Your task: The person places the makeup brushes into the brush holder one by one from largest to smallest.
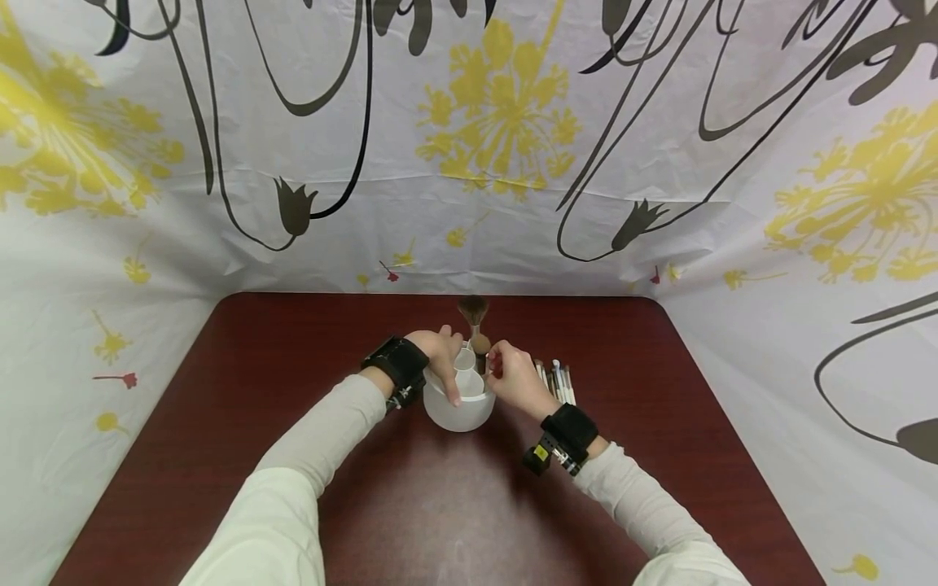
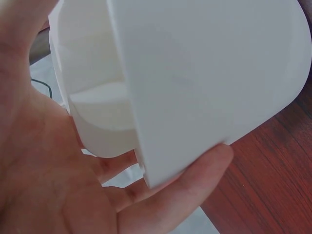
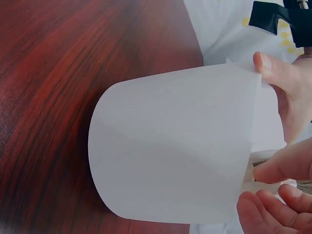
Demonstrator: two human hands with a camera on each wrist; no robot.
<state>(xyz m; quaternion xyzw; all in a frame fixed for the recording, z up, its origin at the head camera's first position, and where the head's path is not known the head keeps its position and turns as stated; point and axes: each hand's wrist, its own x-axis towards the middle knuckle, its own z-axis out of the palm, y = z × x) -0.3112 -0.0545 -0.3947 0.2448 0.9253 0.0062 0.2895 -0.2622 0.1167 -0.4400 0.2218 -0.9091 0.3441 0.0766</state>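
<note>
Two holds I have: left hand (image 1: 438, 355) grips the cup (image 1: 459, 415), probably light and stiff, best by its rim, at ten o'clock; right hand (image 1: 519, 379) pinches a brush (image 1: 479, 343).

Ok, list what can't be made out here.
Head: count of loose brushes, too small and partly covered by the right hand.
Head: lower end of the tall brush, hidden by the white holder.
Right wrist: whether that hand pinches anything, hidden by its thumb.
Left wrist: rest of the white holder, cut off at top edge.
</note>
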